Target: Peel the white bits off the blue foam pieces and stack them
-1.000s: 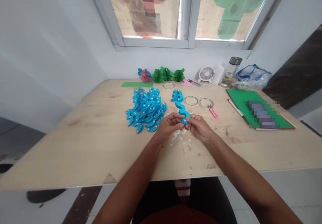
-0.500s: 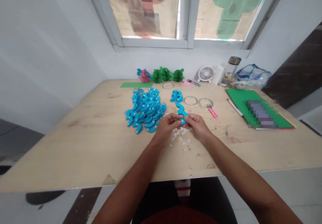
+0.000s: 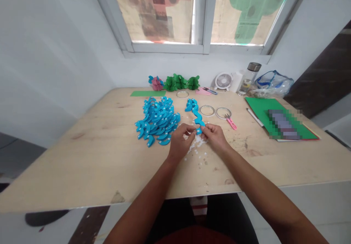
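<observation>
My right hand [image 3: 215, 136] pinches a curved blue paper piece [image 3: 199, 130] between thumb and fingertips. It belongs to a wavy chain of blue pieces [image 3: 197, 115] running away from me. My left hand [image 3: 181, 138] is at the near end's left side, its index fingertip close to or touching the blue paper. Its thumb stands apart from the index finger; any small scrap between them cannot be made out. Small white paper scraps [image 3: 199, 141] lie beneath the hands. To the left is a heap of blue crescent pieces [image 3: 159, 119] with white squares on them.
Pink-handled thread snips [image 3: 231, 122] lie by two tape rolls [image 3: 207, 110] right of the chain. Green paper flowers [image 3: 179, 82], a small white fan [image 3: 223, 80] and a bottle [image 3: 249, 79] stand at the back. Green sheets [image 3: 257, 107] lie at the right.
My left thumb has drawn back from the blue piece, and the left hand is slightly lower. The chain's far end now reaches the small blue cluster behind it. My right hand keeps its pinch.
</observation>
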`<state>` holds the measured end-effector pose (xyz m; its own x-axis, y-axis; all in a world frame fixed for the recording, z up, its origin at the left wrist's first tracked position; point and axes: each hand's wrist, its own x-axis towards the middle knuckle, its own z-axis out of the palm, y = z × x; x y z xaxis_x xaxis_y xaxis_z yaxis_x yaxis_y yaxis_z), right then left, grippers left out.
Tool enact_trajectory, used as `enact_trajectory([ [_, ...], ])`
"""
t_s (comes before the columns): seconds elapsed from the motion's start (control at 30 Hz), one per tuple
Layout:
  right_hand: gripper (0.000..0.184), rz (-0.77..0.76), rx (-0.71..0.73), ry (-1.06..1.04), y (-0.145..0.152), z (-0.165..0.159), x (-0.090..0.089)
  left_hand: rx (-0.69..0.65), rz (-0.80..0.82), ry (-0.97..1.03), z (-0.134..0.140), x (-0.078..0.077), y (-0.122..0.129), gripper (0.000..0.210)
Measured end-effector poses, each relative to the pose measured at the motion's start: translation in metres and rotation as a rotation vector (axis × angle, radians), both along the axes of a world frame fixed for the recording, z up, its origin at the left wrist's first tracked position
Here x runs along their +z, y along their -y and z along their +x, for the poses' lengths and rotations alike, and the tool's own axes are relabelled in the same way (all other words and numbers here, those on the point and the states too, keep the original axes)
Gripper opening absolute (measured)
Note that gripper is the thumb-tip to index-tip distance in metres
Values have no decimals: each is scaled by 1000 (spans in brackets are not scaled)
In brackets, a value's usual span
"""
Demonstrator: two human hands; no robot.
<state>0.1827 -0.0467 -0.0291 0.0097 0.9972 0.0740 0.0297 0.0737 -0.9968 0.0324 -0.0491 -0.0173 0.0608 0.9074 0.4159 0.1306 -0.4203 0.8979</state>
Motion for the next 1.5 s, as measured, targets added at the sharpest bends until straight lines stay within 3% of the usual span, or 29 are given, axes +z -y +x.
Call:
enact_trajectory([
  [0.23, 36, 76, -12, 92, 0, 0, -5, 51, 215, -277, 3, -12, -1, 8],
  [0.6, 38, 134, -24, 158, 3, -2, -8, 74, 232, -292, 3, -16, -1, 10],
  [0.8, 37, 131, -18, 195, 3, -2, -9, 86, 257, -408, 3, -17, -3, 8],
  [1.07, 39, 124, -59, 226, 4, -4, -5, 168, 285, -425, 4, -17, -2, 7],
  [1.2, 36, 159, -78, 246, 4, -5, -5, 178, 195, -391, 6, -15, -1, 7],
  [1.5, 36, 194, -43, 276, 9, -7, 1, 53, -218, -93, 1, -1, -3, 8],
])
